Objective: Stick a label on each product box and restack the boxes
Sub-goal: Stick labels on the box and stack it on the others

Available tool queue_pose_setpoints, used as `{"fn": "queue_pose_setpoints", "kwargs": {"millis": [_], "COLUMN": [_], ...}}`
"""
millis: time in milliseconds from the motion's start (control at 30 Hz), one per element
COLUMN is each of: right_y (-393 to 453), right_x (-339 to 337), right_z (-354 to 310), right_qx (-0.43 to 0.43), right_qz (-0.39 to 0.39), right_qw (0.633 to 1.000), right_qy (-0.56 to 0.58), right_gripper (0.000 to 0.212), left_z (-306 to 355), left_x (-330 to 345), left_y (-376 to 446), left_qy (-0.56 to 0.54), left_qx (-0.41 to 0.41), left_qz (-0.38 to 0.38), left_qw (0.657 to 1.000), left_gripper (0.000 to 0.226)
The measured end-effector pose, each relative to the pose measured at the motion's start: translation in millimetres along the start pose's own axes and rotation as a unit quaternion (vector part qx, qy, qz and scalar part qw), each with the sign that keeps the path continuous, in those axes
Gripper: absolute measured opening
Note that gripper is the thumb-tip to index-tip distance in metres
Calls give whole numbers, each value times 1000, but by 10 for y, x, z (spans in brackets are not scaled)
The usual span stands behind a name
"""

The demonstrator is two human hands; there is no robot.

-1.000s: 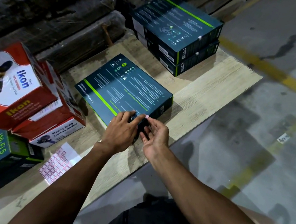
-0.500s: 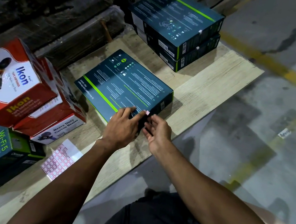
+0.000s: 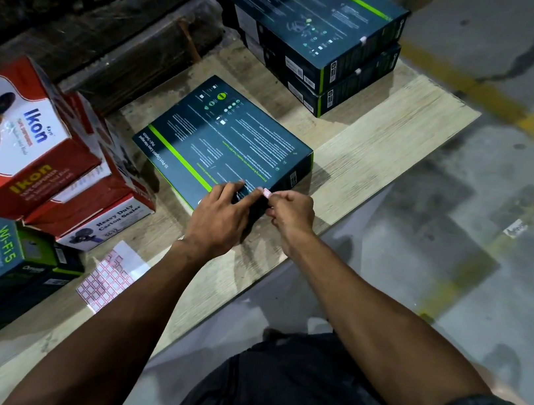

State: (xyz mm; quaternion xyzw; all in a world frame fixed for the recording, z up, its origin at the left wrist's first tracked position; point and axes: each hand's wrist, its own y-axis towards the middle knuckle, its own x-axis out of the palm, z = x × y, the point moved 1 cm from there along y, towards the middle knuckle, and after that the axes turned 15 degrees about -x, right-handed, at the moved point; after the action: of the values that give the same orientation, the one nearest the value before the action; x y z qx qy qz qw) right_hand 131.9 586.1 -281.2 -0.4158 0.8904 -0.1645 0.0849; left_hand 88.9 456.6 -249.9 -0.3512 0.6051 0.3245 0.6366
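At the near corner of the flat dark box, I had a small pink label going on.

My left hand rested on the box's near end, fingers loosely spread, pinning it to the wooden surface. My right hand pinched the label at the corner edge. The label looked flimsy and sticky, best held by one edge. I judged the box light and stiff; I would grip its long sides to lift it onto the stack of two boxes behind. The label sheet lay near my left forearm.
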Motion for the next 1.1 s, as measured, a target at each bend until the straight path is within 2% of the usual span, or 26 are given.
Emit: {"fn": "queue_pose_setpoints", "kwargs": {"millis": [267, 700, 1100], "right_y": [37, 60, 83], "right_x": [13, 15, 83], "right_z": [27, -2, 14], "right_qx": [-2, 49, 35], "right_qz": [-23, -76, -41], "right_qw": [1000, 992, 997], "right_qy": [-2, 88, 56], "right_gripper": [20, 19, 27], "left_z": [8, 0, 12], "left_x": [8, 44, 12], "left_y": [-5, -8, -13], "left_qy": [-14, -26, -13], "left_qx": [-11, -25, -20], "left_qz": [-6, -2, -6], "left_qw": [1000, 999, 1000], "left_gripper": [54, 51, 52]}}
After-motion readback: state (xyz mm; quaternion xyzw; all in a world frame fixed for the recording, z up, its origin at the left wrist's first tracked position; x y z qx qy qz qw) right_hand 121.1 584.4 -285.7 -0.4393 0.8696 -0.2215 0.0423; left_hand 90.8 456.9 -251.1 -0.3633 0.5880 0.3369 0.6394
